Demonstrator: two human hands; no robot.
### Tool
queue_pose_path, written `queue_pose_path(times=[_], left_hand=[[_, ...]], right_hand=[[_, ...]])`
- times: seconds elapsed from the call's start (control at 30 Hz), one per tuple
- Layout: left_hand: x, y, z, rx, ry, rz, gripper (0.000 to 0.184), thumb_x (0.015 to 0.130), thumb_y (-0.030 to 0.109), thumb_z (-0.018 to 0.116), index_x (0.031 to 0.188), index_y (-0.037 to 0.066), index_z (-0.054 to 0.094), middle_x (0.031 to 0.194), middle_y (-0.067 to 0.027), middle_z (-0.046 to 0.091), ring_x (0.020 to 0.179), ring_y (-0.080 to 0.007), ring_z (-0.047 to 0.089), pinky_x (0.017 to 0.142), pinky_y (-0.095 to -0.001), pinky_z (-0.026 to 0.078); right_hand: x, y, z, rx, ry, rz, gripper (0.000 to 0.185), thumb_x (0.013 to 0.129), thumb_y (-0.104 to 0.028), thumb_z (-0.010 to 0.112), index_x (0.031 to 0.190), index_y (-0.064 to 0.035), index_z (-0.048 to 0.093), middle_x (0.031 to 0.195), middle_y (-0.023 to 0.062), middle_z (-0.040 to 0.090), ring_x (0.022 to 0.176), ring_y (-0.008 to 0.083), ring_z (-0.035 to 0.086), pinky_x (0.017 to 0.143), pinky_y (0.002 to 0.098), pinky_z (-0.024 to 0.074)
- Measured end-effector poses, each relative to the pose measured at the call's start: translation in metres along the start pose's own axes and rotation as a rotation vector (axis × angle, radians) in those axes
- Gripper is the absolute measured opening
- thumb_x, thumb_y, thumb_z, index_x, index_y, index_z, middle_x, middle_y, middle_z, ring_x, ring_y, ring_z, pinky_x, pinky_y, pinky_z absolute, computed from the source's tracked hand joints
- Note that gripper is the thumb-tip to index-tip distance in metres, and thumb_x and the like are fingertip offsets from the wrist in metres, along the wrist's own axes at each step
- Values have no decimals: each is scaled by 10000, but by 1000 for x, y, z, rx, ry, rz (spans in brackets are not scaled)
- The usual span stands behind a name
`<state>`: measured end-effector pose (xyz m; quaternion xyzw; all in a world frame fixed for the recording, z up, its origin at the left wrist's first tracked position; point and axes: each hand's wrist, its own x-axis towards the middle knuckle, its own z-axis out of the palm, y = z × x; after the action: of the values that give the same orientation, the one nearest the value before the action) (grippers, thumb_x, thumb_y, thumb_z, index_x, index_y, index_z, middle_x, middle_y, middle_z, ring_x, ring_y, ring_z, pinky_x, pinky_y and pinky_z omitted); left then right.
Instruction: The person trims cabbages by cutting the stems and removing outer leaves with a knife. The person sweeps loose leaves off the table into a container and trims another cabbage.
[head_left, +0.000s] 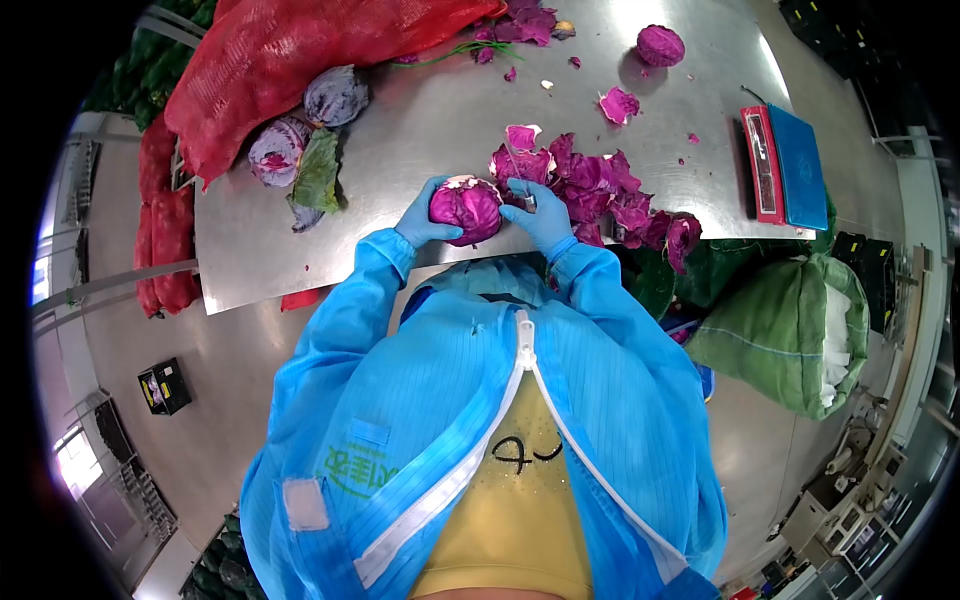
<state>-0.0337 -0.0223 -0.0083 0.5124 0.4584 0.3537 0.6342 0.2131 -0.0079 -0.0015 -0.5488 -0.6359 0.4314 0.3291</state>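
My left hand (424,215), in a blue glove, is closed around the left side of a red cabbage (466,209) at the table's near edge. The cabbage is purple, with a pale patch on top. My right hand (544,216), also gloved, is closed on what looks like a small knife (529,201), its thin blade pointing away from me. The fingers of that hand are close to the cabbage's right side; whether they touch it I cannot tell. Just beyond and right of my right hand lies a heap of stripped purple leaves (590,186).
A red mesh sack (270,75) covers the table's far left, beside two untrimmed cabbages (336,96) and a green leaf (317,172). Another peeled cabbage (661,46) sits far right. A red-and-blue box-like device (790,165) stands at the right edge, above a green sack (775,335).
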Motion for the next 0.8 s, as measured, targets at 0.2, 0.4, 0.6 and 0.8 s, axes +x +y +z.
queue_pose_path(times=[0.2,0.4,0.6,0.8], left_hand=[[-11,-2,5,392,155,33,1006,526,208,792,1385,126,275,1248,-158,336,1179,-310,397,1050,-391,337],[-26,9,37,-23,418,50,1171,571,306,863,1422,50,100,1292,-215,383,1177,-309,454,1000,-385,393],[-17,15,35,247,423,-67,1080,518,291,893,1342,-1,260,1236,-149,460,1130,-253,502,964,-358,433],[-19,8,21,164,389,-37,1064,489,306,901,1318,4,307,1217,-138,483,1117,-251,514,965,-359,435]], right_hand=[[3,4,1,410,-345,277,462,823,-240,680,1230,-68,547,1005,55,648,774,130,600,613,246,488],[-1,-5,15,220,-160,31,440,820,-236,672,1218,-88,561,1013,116,660,776,156,642,638,296,509],[-2,-25,17,-438,-48,-275,202,761,-242,640,900,-97,625,818,100,643,716,280,632,593,378,505],[48,-27,-13,-498,164,-36,212,765,-209,641,951,-109,622,809,107,640,743,297,628,654,394,508]])
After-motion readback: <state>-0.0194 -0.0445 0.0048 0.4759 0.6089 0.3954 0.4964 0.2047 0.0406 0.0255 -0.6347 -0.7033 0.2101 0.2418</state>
